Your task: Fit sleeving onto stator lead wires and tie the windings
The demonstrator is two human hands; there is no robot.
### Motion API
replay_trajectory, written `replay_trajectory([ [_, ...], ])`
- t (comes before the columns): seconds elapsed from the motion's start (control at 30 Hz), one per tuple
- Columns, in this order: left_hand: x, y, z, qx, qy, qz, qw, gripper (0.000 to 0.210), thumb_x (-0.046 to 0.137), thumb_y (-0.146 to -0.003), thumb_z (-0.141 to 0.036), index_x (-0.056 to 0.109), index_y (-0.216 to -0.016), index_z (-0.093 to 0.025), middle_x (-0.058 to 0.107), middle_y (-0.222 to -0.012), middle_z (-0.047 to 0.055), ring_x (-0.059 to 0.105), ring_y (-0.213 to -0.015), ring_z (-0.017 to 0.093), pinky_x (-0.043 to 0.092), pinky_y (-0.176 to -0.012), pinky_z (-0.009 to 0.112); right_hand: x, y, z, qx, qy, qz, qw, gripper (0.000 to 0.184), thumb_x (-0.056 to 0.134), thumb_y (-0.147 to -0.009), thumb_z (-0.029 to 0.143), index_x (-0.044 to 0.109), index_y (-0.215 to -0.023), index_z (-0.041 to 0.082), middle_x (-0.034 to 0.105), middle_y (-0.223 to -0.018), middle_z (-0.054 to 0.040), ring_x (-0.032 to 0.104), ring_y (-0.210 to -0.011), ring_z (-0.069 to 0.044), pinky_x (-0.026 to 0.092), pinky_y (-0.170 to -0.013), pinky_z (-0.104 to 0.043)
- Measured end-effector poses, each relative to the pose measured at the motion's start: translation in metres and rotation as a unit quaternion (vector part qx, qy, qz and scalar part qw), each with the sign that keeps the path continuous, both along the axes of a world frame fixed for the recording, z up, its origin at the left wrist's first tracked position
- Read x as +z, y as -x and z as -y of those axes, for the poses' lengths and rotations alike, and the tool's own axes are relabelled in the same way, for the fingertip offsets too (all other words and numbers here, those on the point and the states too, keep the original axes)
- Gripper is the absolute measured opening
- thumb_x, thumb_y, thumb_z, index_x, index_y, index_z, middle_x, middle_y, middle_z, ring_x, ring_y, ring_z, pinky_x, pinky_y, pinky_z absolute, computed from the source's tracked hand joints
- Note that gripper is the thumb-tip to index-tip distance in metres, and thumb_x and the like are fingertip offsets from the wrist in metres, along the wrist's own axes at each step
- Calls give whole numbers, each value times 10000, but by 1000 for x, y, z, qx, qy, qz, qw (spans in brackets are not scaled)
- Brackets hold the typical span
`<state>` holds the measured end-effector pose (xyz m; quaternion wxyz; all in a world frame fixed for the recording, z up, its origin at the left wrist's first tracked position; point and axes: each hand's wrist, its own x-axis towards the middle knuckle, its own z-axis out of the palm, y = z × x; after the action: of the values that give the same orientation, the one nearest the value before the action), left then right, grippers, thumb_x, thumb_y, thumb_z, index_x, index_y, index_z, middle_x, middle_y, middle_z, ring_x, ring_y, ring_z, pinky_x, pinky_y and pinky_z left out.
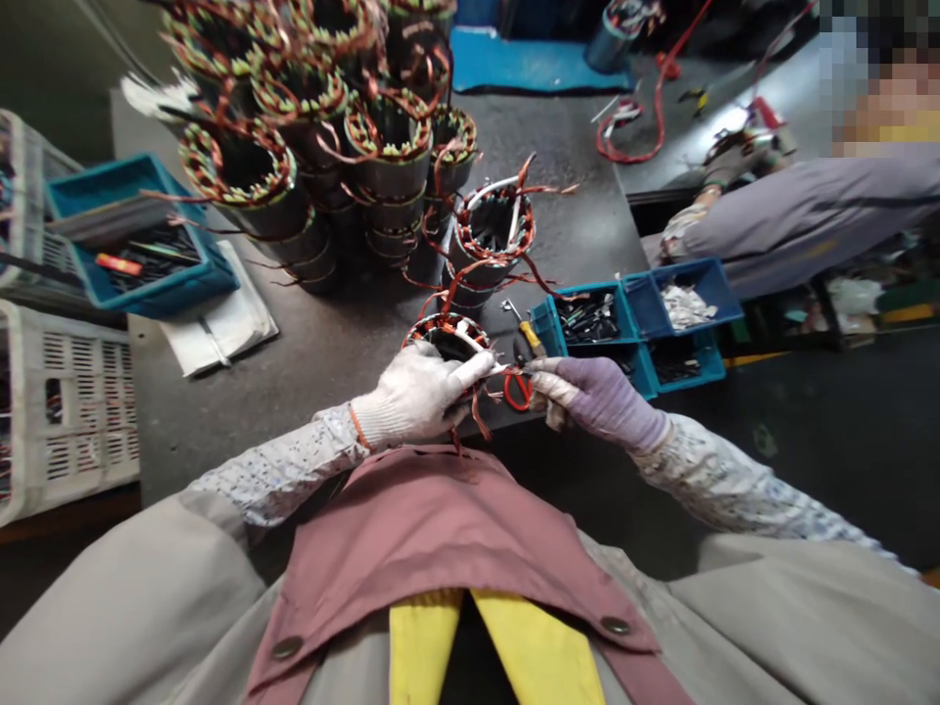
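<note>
Standing at the near edge of the table [294,362], the copper-wound cylinder [441,324] sits open end up, just in front of you. One lead [515,371] runs rightward from its rim, long axis roughly crosswise to you. Your left hand [420,394] is nearer the cylinder, curled over the rim, thumb and fingers pinching the lead; your right hand [603,399], back upward, grips its far end.

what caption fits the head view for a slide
Gloved hands at a wire lead by a copper-wound cylinder, with more such cylinders behind.
</note>
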<state>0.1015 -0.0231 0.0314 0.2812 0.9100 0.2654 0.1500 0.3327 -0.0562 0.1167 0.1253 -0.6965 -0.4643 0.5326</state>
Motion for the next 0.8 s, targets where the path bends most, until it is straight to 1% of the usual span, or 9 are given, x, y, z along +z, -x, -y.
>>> replay_trajectory([
  [0.13, 2, 0, -1, -15, -17, -34, 999, 624, 536, -839, -313, 454, -1435, -149, 730, -884, 125, 678, -723, 261, 484, -755, 440, 0, 10, -5, -16, 25, -35, 999, 522, 720, -692, 621, 714, -925, 154, 639, -560, -13, 520, -379, -106, 403, -361, -222],
  [0.27, 1, 0, 0, -15, -47, -20, 999, 582, 518, -854, -321, 484, -1408, -145, 733, -899, 121, 678, -721, 252, 479, -723, 418, 3, 4, -14, -16, 162, -112, 980, 561, 712, -672, 691, 679, -806, 147, 700, -676, -79, 575, -428, -124, 415, -345, -216],
  [0.37, -1, 0, 1, -5, -64, -6, 998, 561, 538, -844, -312, 506, -1380, -147, 730, -852, 99, 669, -692, 235, 471, -702, 396, 6, 1, -18, -18, 218, -130, 967, 548, 674, -727, 675, 663, -816, 134, 689, -658, -83, 503, -375, -92, 346, -316, -205],
  [0.47, -2, -1, 1, -7, -77, -4, 997, 575, 556, -823, -293, 503, -1376, -145, 733, -864, 91, 652, -644, 221, 456, -680, 387, 4, 7, -19, 53, 166, -38, 984, 408, 595, -854, 546, 630, -783, 145, 666, -628, -54, 497, -381, -89, 358, -369, -214],
  [0.53, -3, -2, 1, -10, -77, -11, 997, 595, 553, -813, -278, 485, -1389, -145, 738, -897, 89, 651, -644, 214, 448, -680, 380, 1, 14, -18, 150, 66, 92, 982, 345, 509, -929, 438, 637, -791, 150, 682, -671, -63, 579, -481, -120, 402, -466, -228],
  [0.63, -4, -2, 0, -23, -68, -17, 997, 619, 540, -809, -260, 455, -1411, -142, 742, -945, 93, 664, -687, 217, 443, -697, 378, -7, 21, -15, 309, -87, 272, 907, 288, 467, -960, 320, 679, -890, 138, 725, -822, -107, 673, -718, -184, 418, -614, -257],
  [0.7, -5, -1, 1, -30, -68, -12, 997, 633, 536, -811, -257, 434, -1423, -130, 743, -937, 96, 670, -699, 229, 441, -695, 387, -11, 25, -13, 380, -116, 307, 865, 253, 475, -956, 264, 685, -950, 122, 731, -899, -135, 685, -813, -208, 412, -649, -268],
  [0.73, -5, -1, 1, -29, -73, -11, 997, 639, 537, -809, -257, 430, -1424, -122, 743, -915, 96, 671, -691, 234, 441, -692, 391, -12, 28, -13, 394, -117, 302, 860, 241, 478, -953, 243, 684, -962, 116, 730, -913, -140, 686, -827, -209, 412, -652, -268],
  [0.8, -5, 1, 0, -19, -93, -14, 995, 636, 541, -794, -255, 443, -1406, -108, 740, -844, 87, 669, -659, 239, 445, -681, 396, -15, 34, -14, 381, -106, 260, 881, 241, 486, -958, 252, 680, -927, 113, 727, -880, -129, 683, -799, -194, 417, -644, -257],
])
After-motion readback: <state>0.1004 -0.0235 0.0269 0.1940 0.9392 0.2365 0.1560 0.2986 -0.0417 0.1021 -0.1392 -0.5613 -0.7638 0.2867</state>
